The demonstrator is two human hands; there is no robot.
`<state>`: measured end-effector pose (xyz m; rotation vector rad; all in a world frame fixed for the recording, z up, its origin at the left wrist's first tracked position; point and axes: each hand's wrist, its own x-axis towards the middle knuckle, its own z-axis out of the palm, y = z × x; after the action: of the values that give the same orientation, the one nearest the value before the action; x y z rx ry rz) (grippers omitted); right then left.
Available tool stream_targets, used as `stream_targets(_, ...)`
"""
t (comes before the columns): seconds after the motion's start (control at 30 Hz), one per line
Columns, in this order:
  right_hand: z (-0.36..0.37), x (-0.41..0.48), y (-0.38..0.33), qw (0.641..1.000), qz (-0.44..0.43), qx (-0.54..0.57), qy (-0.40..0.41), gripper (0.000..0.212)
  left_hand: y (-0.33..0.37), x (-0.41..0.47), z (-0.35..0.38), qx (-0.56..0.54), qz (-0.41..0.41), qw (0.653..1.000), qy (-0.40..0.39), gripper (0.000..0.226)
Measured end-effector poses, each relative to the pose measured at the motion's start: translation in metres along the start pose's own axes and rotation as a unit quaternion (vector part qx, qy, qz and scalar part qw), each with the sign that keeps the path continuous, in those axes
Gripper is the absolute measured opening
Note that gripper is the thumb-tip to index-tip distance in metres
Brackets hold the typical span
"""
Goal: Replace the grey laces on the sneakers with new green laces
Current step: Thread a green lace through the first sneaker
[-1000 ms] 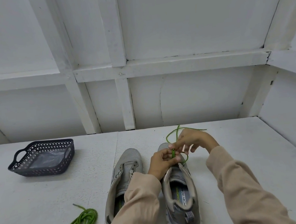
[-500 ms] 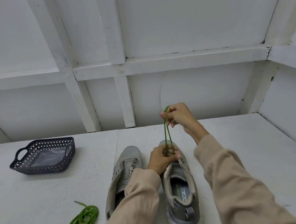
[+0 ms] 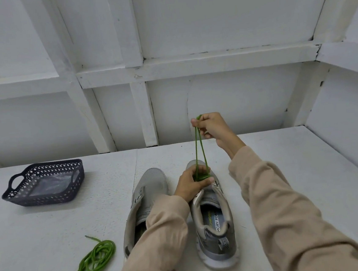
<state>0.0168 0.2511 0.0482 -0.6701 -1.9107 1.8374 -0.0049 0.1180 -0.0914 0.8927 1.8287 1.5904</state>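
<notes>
Whereas both hands worked low a second earlier, the right hand (image 3: 211, 127) has risen, pinching the green lace (image 3: 199, 151) taut above the right sneaker (image 3: 215, 224) near the worktop's (image 3: 298, 167) front edge; the left hand (image 3: 193, 183) grips its forefoot. Probably the lace ends are being evened.

Loose beige long sleeves (image 3: 281, 213) (softly creased), plain cuffs (image 3: 242, 158), bare hands (image 3: 213, 128)

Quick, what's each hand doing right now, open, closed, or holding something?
Left hand: grips the green lace against the sneaker front.
Right hand: pinches the lace's two strands, taut above the sneaker.
</notes>
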Motion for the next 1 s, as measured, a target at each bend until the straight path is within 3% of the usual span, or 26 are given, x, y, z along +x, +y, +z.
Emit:
stream_targets(0.37,0.011,-0.006,-0.01,0.998,-0.018,0.059,-0.012,0.022,0.001,0.0,-0.001,-0.01,-0.013,1.0,-0.01,0.031)
stream_targets(0.6,0.015,-0.008,-0.01,0.991,0.005,0.132,-0.031,0.011,0.006,-0.005,0.001,-0.008,-0.018,1.0,0.02,0.056)
stream_targets(0.77,0.011,-0.009,-0.012,0.991,0.004,0.114,-0.063,0.011,0.012,-0.005,-0.002,0.016,-0.006,0.999,0.034,0.058)
stream_targets(0.87,0.007,-0.009,-0.011,0.991,0.008,0.099,-0.087,0.011,0.023,-0.004,-0.003,-0.014,0.021,0.999,0.043,0.044)
stream_targets(1.0,0.002,-0.011,-0.011,0.992,0.01,0.091,-0.089,0.009,0.052,-0.001,-0.004,-0.136,0.049,0.981,0.131,0.012)
